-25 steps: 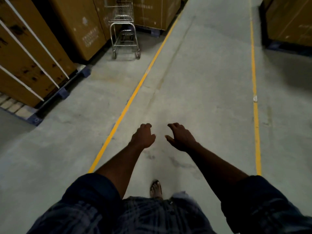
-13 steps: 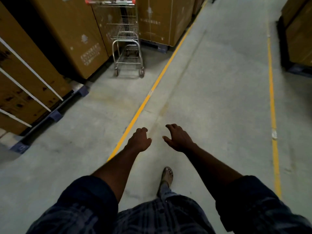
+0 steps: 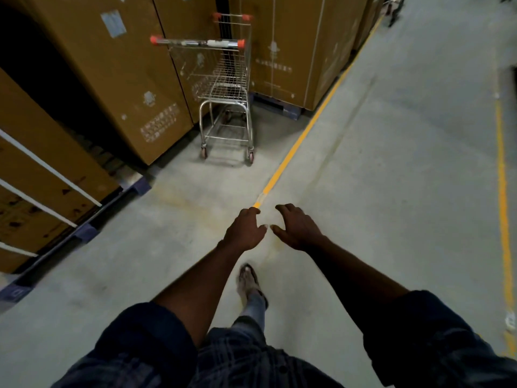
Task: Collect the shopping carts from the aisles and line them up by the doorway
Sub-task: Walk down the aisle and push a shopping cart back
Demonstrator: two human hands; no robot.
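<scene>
A metal wire shopping cart (image 3: 225,99) with orange-capped handle ends stands ahead on the left, between tall cardboard boxes, its handle bar facing me. A second orange-capped handle shows just behind it. My left hand (image 3: 244,232) and my right hand (image 3: 296,228) hang out in front of me above the floor, side by side, fingers loosely curled and holding nothing. Both are well short of the cart, about a step or two away.
Tall brown cardboard boxes (image 3: 112,79) on blue pallets (image 3: 140,186) line the left side. A yellow floor line (image 3: 305,135) runs up the aisle past the cart; another yellow line (image 3: 502,191) runs on the right. My sandalled foot (image 3: 249,281) steps on the grey concrete floor.
I have walked forward, so the cart is nearer and larger in view. Both hands stay held out in front, holding nothing, and have drifted closer together.
</scene>
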